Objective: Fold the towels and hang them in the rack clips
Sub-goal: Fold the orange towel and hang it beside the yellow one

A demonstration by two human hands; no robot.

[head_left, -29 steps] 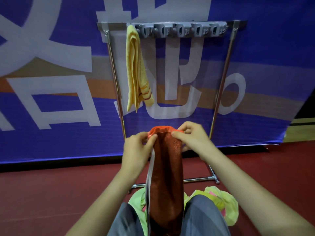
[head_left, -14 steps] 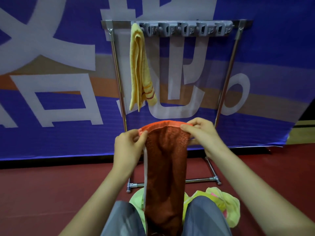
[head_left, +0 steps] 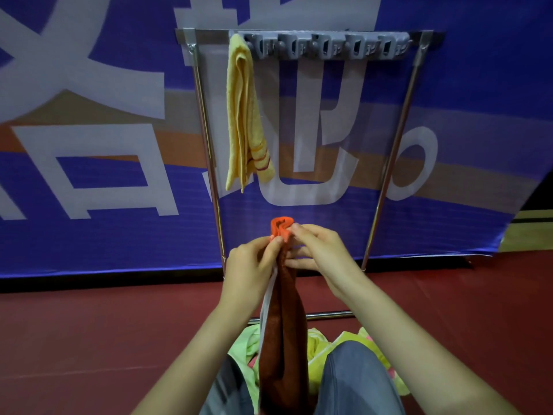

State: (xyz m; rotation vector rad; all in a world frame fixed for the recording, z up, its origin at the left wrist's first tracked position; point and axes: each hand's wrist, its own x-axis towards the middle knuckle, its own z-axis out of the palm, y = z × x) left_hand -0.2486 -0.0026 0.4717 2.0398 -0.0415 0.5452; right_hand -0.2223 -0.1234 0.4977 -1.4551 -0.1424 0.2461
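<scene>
Left hand [head_left: 250,266] and right hand [head_left: 321,254] in pinch on upright orange towel [head_left: 285,330] (bunched end up)

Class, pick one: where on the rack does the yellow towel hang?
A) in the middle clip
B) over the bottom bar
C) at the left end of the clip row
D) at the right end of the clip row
C: the yellow towel hangs from the left end of the clip row; the clips beside it hold nothing.

The left hand [head_left: 251,265] and right hand [head_left: 320,253] are bare, and both forearms [head_left: 419,333] run uncovered to the lower edge of the view. The trousers [head_left: 356,381] are grey-blue, possibly denim; blur hides the weave.
</scene>
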